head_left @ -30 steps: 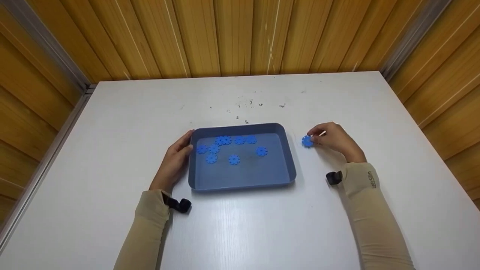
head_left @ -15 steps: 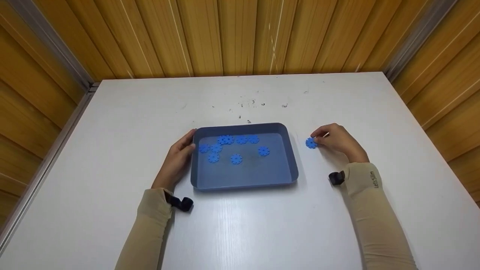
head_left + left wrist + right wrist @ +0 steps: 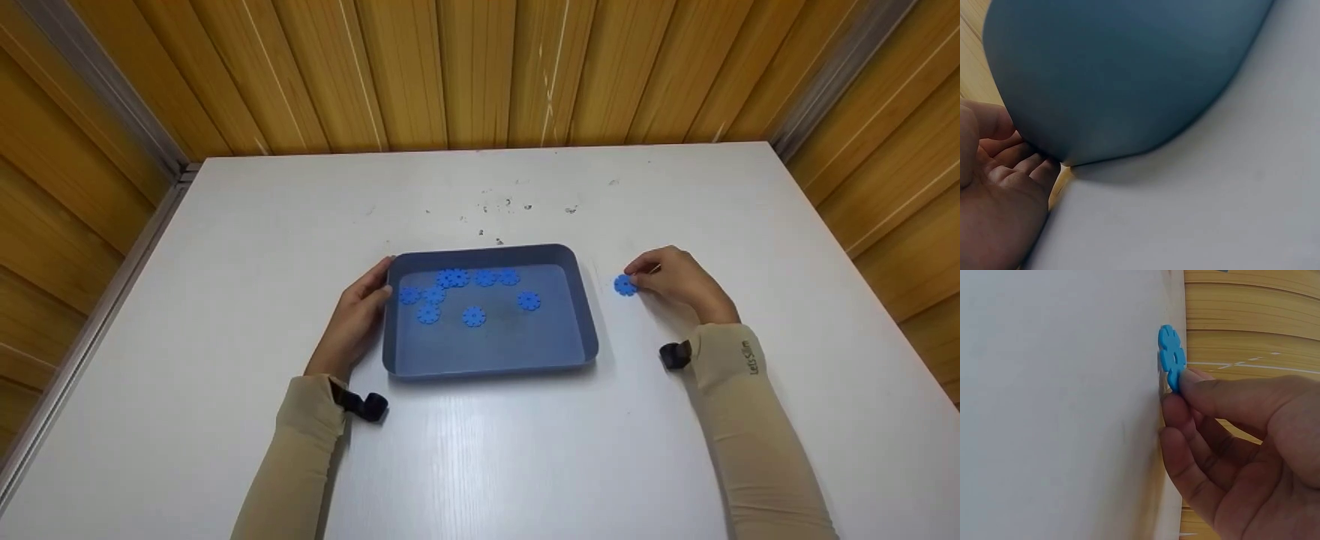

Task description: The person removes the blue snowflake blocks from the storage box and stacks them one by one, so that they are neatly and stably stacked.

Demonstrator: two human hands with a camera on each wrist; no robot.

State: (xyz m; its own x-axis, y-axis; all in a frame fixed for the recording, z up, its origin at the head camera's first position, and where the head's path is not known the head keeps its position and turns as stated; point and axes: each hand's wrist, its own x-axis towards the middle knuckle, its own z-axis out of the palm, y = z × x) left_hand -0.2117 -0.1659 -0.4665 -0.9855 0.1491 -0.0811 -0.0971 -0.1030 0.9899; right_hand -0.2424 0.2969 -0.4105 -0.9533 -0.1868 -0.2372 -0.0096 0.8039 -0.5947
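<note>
My left hand (image 3: 352,319) holds the left side of a shallow blue-grey tray (image 3: 480,373), thumb at the rim and fingers by the far left corner. The left wrist view shows that hand (image 3: 1010,185) against the tray's outer wall (image 3: 1129,79). Inside the tray lie several blue notched discs (image 3: 474,316), flower-shaped, mostly toward the back and left, some overlapping. To the right of the tray, my right hand (image 3: 679,281) pinches another blue notched disc (image 3: 623,285) close over the table. In the right wrist view this disc (image 3: 1170,354) is tilted, its lower edge between thumb and fingers.
The white table (image 3: 480,465) has dark scuff marks behind the tray. Yellow wood-look panels (image 3: 472,75) rise beyond its back edge and on both sides. Each cuffed wrist carries a small black camera, such as the right one (image 3: 675,355).
The whole head view has shifted slightly, so tray and hands appear a little further right. The right hand keeps its pinch on the disc, and the left hand keeps its hold on the tray.
</note>
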